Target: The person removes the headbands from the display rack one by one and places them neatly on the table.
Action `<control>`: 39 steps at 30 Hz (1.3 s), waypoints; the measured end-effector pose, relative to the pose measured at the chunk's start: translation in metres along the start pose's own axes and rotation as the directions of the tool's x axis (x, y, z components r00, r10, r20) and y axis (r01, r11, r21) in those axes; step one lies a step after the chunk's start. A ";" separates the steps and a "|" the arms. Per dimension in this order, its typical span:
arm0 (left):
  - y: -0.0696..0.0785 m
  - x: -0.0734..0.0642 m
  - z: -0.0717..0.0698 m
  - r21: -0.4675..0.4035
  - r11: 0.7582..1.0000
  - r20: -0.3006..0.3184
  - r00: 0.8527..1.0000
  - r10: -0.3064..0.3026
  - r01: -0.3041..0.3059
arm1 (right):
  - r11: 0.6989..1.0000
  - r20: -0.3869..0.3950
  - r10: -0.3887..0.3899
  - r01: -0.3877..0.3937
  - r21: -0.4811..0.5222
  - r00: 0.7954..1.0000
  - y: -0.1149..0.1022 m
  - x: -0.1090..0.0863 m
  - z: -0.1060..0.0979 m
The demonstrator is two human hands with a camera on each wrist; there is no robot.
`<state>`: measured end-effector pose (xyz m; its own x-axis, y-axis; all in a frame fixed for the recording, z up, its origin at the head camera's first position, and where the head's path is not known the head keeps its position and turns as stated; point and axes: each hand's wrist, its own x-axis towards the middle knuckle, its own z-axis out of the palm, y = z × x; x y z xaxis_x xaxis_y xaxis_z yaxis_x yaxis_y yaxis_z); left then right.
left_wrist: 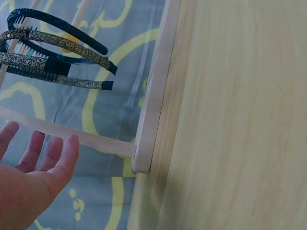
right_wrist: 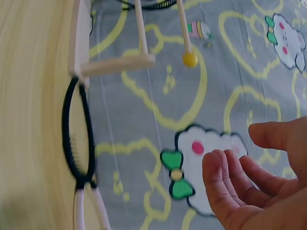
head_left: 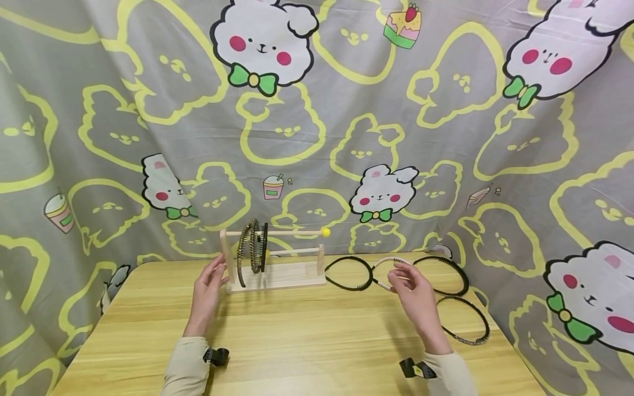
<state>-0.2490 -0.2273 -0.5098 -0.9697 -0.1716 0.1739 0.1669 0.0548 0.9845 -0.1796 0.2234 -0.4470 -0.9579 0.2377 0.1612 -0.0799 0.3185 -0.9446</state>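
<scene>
A pale wooden rack (head_left: 287,278) stands at the back of the table, with several dark and gold glittery headbands (head_left: 255,247) hung on its upper rod near the left end. My left hand (head_left: 207,289) is at the rack's left upright (left_wrist: 96,140), fingers relaxed, fingertips right by the wood. In the left wrist view, the glittery headbands (left_wrist: 76,46) hang above that hand (left_wrist: 38,179). My right hand (head_left: 415,294) hovers over the right side of the table, fingers loosely bent and nothing in them. It partly hides a pale pink headband (head_left: 383,284).
Next to the rack's right end lies a black headband (head_left: 349,289), touching the pink one. Farther right are another black headband (head_left: 467,280) and a glittery one (head_left: 476,342). A yellow ball (head_left: 326,232) caps the upper rod. A patterned curtain (head_left: 307,137) hangs behind the table.
</scene>
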 end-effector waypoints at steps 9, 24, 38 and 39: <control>0.001 0.000 -0.001 0.015 1.000 0.006 1.000 -0.010 0.010 | 0.996 0.068 -0.042 0.036 0.079 0.997 -0.026 0.002 0.045; 0.001 0.000 0.000 0.004 1.000 -0.002 1.000 0.003 -0.003 | 0.984 0.172 -0.121 0.095 0.153 0.978 -0.050 0.001 0.125; 0.002 0.000 -0.001 -0.018 1.000 0.017 1.000 -0.015 0.015 | 0.976 0.235 -0.204 0.180 0.118 0.950 -0.071 0.004 0.195; 0.002 0.000 -0.001 -0.021 1.000 0.018 1.000 -0.014 0.015 | 0.977 0.236 -0.204 0.181 0.114 0.950 -0.072 0.005 0.199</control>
<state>-0.2483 -0.2284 -0.5079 -0.9750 -0.1549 0.1594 0.1564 0.0316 0.9872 -0.2332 0.0190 -0.4354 -0.9589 -0.0561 0.2783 -0.2834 0.2496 -0.9260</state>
